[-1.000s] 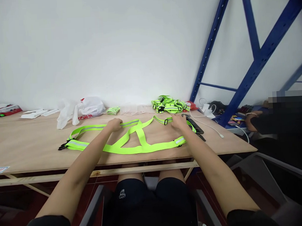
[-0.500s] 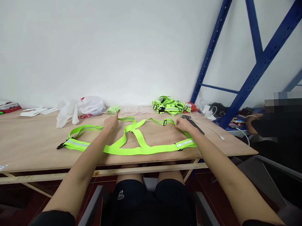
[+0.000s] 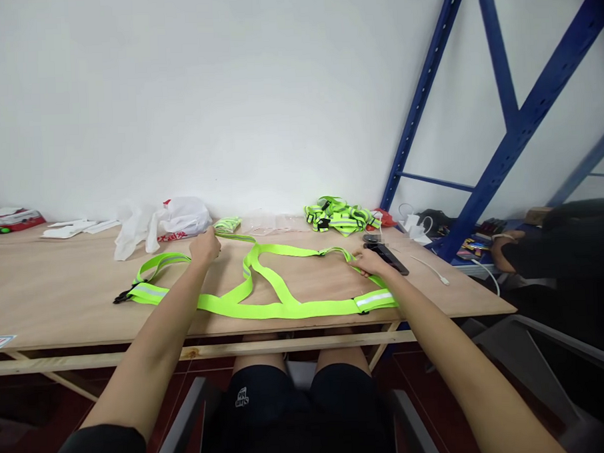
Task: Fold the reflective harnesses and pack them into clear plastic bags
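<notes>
My left hand (image 3: 205, 246) gripped the harness (image 3: 290, 310) at ten o'clock, right hand (image 3: 367, 260) at two. Uneven pulling risked twists.

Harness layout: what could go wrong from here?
The right hand holds the green harness close beside a dark phone-like device; a strap could snag it. The lower band lies near the front edge of the table, so a tug toward the person might drag it over.
</notes>
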Motion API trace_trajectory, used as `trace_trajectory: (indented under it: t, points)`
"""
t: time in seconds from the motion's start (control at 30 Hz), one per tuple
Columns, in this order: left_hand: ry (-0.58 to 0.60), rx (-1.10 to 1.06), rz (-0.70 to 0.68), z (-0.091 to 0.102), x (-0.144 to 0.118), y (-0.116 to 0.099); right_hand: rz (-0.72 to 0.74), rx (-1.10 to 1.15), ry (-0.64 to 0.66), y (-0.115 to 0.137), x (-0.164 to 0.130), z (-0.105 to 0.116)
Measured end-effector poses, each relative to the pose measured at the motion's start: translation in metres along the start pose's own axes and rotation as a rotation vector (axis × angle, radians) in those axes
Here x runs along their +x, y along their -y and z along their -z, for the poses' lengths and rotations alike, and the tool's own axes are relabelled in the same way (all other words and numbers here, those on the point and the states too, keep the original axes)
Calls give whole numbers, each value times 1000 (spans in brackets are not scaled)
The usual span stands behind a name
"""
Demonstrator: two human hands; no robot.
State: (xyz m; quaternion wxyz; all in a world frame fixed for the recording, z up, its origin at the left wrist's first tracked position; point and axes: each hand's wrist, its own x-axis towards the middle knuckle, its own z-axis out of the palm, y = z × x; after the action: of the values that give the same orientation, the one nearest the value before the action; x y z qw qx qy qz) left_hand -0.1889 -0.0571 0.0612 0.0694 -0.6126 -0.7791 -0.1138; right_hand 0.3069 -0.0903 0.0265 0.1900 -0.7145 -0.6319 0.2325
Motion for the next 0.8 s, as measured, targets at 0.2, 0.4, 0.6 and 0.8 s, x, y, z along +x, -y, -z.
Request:
trace_trajectory:
  t: [0.2, 0.4, 0.6, 0.8]
  points:
    - [15, -12, -146, -3, -8, 4, -19, -99, -11, 3, 0, -1]
    - [109, 26, -362, -11, -15, 1, 152, -295, 17, 6, -13, 1]
    - [162, 64, -319, -15, -9, 12, 322, -520, 19, 8, -15, -4]
    - [232, 49, -381, -18, -14, 26, 323, -627, 63, 14, -11, -6]
